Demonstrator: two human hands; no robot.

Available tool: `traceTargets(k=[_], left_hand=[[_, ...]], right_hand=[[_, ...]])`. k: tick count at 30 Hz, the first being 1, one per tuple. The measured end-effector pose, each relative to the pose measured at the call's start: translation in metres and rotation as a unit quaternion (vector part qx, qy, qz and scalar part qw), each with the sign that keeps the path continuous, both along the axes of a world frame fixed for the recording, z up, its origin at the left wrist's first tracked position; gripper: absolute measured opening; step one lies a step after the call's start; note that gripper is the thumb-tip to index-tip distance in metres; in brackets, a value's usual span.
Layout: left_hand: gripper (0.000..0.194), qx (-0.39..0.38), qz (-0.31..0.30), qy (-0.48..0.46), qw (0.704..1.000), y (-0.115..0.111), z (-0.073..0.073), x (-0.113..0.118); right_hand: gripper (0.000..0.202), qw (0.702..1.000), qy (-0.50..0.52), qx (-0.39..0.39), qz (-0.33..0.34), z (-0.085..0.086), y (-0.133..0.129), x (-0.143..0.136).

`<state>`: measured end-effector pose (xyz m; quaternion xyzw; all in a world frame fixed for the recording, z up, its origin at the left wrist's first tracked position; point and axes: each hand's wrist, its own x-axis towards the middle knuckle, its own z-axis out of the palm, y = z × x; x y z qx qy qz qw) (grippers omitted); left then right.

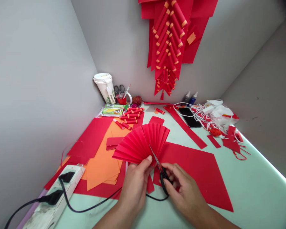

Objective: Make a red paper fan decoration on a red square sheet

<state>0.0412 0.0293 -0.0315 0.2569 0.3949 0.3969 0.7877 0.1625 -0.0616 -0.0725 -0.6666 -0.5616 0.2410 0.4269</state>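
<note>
A pleated red paper fan (135, 143) is spread out above the table. My left hand (137, 181) pinches it at its lower middle, thumb on top. In my right hand (181, 187) is a pair of scissors (156, 160) with black handles, fingers wrapped round the handles. The blades point up and to the left, lying over the fan's folds just right of my left thumb. Beneath and to the right of the fan lies a large red sheet (195, 171).
Orange paper (103, 171) and a power strip (54, 197) with black cords lie left. Red paper rolls (132, 116), a white cup (105, 87) and snack packet stand behind. A phone (189, 117), white strings and scraps sit back right; firecracker decorations (169, 41) hang on the wall.
</note>
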Motion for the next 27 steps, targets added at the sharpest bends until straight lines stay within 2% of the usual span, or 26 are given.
traceTargets(k=[6, 10, 15, 27], left_hand=[[0.013, 0.001, 0.015, -0.001, 1.000, 0.0017, 0.0018, 0.0006], [0.014, 0.005, 0.008, 0.000, 1.000, 0.0006, 0.0021, 0.0015], [0.014, 0.001, 0.000, 0.001, 1.000, -0.0004, 0.0033, 0.0024], [0.011, -0.013, 0.005, -0.011, 1.000, -0.0005, 0.0020, 0.0012]], right_hand=[[0.032, 1.000, -0.029, 0.004, -0.001, 0.0012, -0.0002, 0.0010], [0.031, 0.996, -0.076, 0.038, -0.010, 0.0020, 0.0004, 0.0014], [0.031, 0.994, -0.105, 0.041, -0.005, 0.0021, 0.0004, 0.0019], [0.030, 0.994, -0.095, 0.052, -0.002, 0.0031, -0.0004, 0.0050]])
